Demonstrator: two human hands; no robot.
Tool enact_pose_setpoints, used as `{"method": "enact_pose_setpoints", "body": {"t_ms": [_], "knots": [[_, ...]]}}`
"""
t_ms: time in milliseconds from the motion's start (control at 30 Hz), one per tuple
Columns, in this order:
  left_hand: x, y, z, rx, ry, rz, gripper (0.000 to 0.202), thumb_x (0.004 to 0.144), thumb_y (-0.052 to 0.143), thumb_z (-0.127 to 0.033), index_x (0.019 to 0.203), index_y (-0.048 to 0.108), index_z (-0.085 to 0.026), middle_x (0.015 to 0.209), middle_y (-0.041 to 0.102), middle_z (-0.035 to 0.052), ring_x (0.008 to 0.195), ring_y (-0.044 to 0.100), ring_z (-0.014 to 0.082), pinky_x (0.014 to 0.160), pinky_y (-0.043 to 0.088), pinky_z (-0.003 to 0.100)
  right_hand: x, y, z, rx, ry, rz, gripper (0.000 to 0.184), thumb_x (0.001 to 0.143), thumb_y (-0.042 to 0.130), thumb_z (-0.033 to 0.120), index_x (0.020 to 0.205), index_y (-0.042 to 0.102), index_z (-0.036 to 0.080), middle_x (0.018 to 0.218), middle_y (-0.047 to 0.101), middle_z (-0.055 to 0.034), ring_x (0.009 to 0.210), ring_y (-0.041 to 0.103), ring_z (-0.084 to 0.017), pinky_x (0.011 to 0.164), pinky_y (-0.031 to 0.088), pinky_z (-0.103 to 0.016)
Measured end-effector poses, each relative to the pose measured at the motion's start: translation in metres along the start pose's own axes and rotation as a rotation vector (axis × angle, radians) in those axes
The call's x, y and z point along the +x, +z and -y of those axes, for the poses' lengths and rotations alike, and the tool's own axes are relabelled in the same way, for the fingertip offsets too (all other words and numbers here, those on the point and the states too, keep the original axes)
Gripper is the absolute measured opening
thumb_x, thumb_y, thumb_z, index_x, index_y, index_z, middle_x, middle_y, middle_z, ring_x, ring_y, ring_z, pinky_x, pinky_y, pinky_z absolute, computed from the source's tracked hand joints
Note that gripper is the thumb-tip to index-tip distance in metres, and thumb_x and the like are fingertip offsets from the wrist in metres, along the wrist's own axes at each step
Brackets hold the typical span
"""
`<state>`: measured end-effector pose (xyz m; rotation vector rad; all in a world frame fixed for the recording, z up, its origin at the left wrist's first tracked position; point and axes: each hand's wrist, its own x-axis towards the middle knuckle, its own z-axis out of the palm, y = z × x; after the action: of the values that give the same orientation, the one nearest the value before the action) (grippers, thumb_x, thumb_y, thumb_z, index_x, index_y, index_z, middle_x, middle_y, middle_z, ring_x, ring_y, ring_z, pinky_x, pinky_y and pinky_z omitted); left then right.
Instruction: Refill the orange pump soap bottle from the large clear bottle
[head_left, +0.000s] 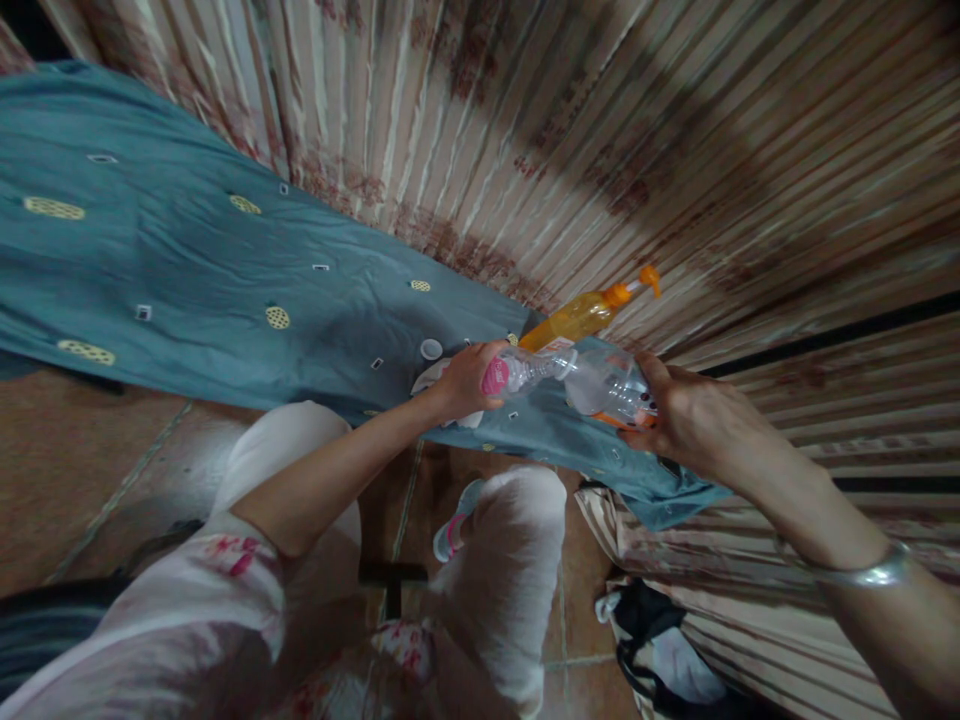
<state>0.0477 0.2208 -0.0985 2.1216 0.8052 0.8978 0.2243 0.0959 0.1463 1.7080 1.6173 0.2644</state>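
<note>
My left hand (469, 385) is closed around a small clear plastic bottle (525, 370) with a pink label. A larger clear plastic bottle (607, 385) is in my right hand (667, 410), whose fingers wrap its far end. Both bottles lie roughly level, and their necks meet mouth to mouth between my hands. Just behind them stands a pump bottle (577, 318) of amber liquid with an orange pump head. Beside my left hand are a small white round cap (430, 349) and a whitish cloth or packet (429, 376), partly hidden by that hand.
A teal cloth with pineapple prints (337, 300) covers the long surface in front of me. Striped, flowered curtains (450, 130) hang along its far side and to the right. Dark and white fabric (660, 650) lies on the tiled floor (112, 460) at lower right.
</note>
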Motion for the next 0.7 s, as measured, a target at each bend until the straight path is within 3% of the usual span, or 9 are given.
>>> {"method": "enact_pose_setpoints", "body": {"t_ms": [100,433,700], "knots": [[0.0003,0.0009,0.0009,-0.004,0.003,-0.003,0.087,0.072,0.090,-0.019,0.151,0.055,-0.014,0.154,0.069,0.0201,0.140,0.070,0.0382,0.124,0.054,0.054,0.0001,-0.0005,0.0005,-0.004,0.009,0.015,0.059,0.100,0.073,0.036,0.145,0.048,0.008,0.100,0.083,-0.0166,0.102,0.084,-0.037,0.075,0.053,-0.035],[-0.0006,0.0025,0.0033,0.011,0.022,-0.010,0.085,0.074,0.089,-0.024,0.152,0.055,-0.017,0.151,0.071,0.0172,0.136,0.071,0.0383,0.120,0.057,0.053,-0.0006,-0.0055,0.0027,-0.043,0.017,0.044,0.053,0.101,0.073,0.037,0.142,0.051,0.010,0.103,0.083,-0.0173,0.104,0.084,-0.037,0.074,0.053,-0.034],[-0.0010,0.0036,0.0057,0.008,0.032,-0.029,0.086,0.073,0.090,-0.026,0.151,0.056,-0.019,0.146,0.073,0.0156,0.133,0.073,0.0367,0.116,0.059,0.052,-0.0010,-0.0023,0.0013,-0.018,-0.005,-0.018,0.052,0.099,0.074,0.035,0.139,0.054,0.008,0.099,0.083,-0.0187,0.098,0.084,-0.038,0.070,0.051,-0.034]]}}
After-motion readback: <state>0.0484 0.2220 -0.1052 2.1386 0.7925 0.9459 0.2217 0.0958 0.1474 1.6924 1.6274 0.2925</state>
